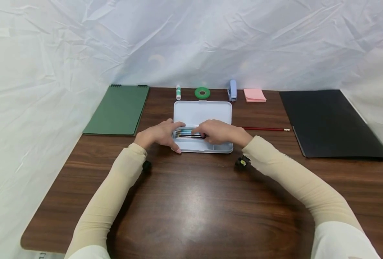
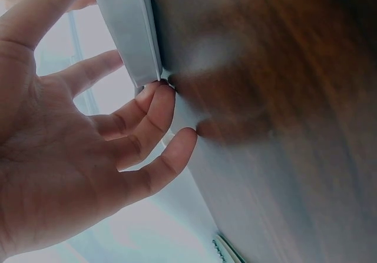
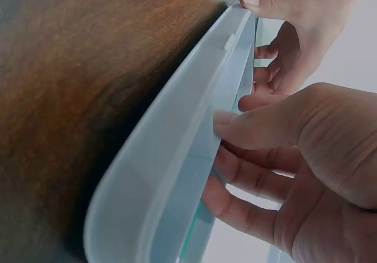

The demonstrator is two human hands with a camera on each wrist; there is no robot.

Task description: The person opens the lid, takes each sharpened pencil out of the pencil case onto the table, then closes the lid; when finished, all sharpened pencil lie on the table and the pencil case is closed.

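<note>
A white pencil case (image 1: 201, 111) lies open in the middle of the table (image 1: 194, 201), lid folded back. Several pencils (image 1: 186, 133) lie in its tray. My left hand (image 1: 159, 135) sits at the case's left end, thumb on the front corner, fingers relaxed and spread. In the left wrist view, the left hand (image 2: 70, 157) touches the case (image 2: 126, 33) at its corner. My right hand (image 1: 220, 132) reaches into the tray, fingers curled over the pencils. The right wrist view shows the right hand (image 3: 306, 157) behind the case's wall (image 3: 177, 157), with the left hand (image 3: 300, 33) beyond.
A red pencil (image 1: 265, 128) lies right of the case. A green notebook (image 1: 118, 109) sits at the left, a black folder (image 1: 330, 124) at the right. Along the back stand a glue stick (image 1: 178, 92), green tape (image 1: 202, 93), a blue stapler (image 1: 232, 90) and pink sticky notes (image 1: 254, 95).
</note>
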